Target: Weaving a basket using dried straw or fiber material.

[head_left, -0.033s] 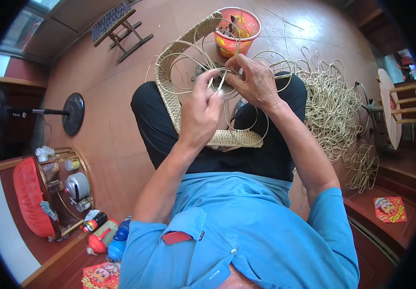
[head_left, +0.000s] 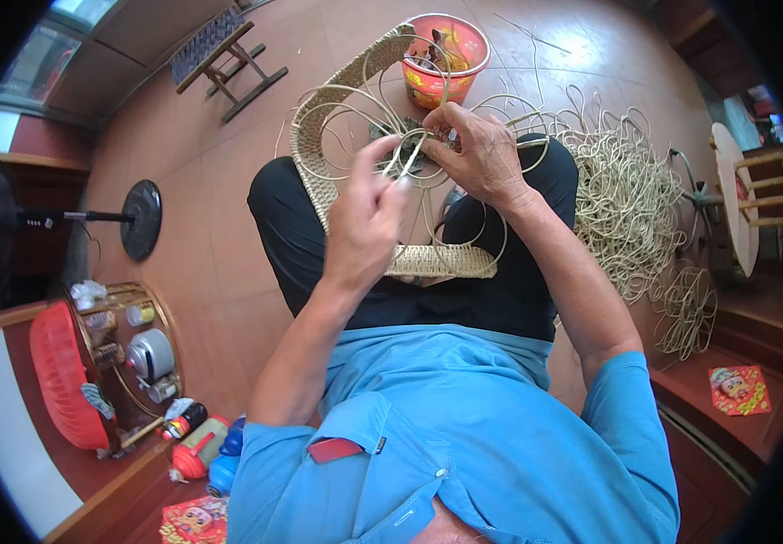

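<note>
A curved band of woven straw cord [head_left: 320, 127] rests across my dark-trousered thighs, with loose pale loops of cord [head_left: 382, 109] arching from it. My left hand [head_left: 371, 204] has its fingers curled at a strand, the index finger and thumb on the cord. Just right of it and higher, my right hand [head_left: 477, 154] pinches cord between thumb and index finger where several strands cross. Part of the band's lower run [head_left: 441, 260] shows below my hands, lying near my waist.
A red bucket [head_left: 437, 77] stands ahead. A large cord heap [head_left: 618, 208] lies right, near a wooden stool [head_left: 754, 190]. A folding stool [head_left: 223, 68] is at back left, a fan base [head_left: 140, 220] left, and a rack [head_left: 124, 344] with kettle, red basket and bottles at lower left.
My left hand has shifted slightly left and down along the cord. My right hand holds nearly the same place.
</note>
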Demonstrator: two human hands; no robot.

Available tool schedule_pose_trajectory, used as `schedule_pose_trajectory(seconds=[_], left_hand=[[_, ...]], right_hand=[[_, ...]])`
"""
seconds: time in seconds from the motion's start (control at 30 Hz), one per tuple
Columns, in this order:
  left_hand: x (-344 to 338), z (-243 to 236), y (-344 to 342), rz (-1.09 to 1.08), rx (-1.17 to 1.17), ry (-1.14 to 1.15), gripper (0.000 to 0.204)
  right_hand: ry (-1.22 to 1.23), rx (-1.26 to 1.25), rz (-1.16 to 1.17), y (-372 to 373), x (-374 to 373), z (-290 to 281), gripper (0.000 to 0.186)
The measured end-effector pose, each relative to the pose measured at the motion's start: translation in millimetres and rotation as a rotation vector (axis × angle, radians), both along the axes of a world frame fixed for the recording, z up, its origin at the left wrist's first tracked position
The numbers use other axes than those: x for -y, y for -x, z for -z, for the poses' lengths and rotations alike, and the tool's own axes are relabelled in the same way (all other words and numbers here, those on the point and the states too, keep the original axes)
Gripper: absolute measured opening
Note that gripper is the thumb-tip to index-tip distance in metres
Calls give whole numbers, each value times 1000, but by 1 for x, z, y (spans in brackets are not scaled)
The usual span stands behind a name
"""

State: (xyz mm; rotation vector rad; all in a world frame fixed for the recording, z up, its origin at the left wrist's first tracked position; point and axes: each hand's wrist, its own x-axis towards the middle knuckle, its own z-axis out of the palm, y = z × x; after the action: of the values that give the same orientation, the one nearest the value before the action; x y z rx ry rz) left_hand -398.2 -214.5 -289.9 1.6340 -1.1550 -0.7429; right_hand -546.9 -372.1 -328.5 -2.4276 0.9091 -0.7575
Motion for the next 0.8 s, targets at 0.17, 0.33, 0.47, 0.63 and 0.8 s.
schedule_pose_trajectory(seconds=[0.17, 0.33, 0.47, 0.63, 0.8], left_hand=[[-68, -61, -60, -71, -99, 89, 54], [-126, -142, -165, -441, 158, 317, 44], [-172, -200, -264, -681, 262, 435, 36], [-127, -189, -221, -769, 1020, 375, 32], [-67, -71, -64, -243, 93, 104, 30]], right_hand=[[45, 52, 11, 2, 2, 5, 23], [50, 135, -5, 0, 2, 11, 19], [73, 99, 35, -6, 0, 7, 19], [97, 54, 76, -7, 1, 5, 19], [-19, 75, 129, -16, -2, 0, 18]])
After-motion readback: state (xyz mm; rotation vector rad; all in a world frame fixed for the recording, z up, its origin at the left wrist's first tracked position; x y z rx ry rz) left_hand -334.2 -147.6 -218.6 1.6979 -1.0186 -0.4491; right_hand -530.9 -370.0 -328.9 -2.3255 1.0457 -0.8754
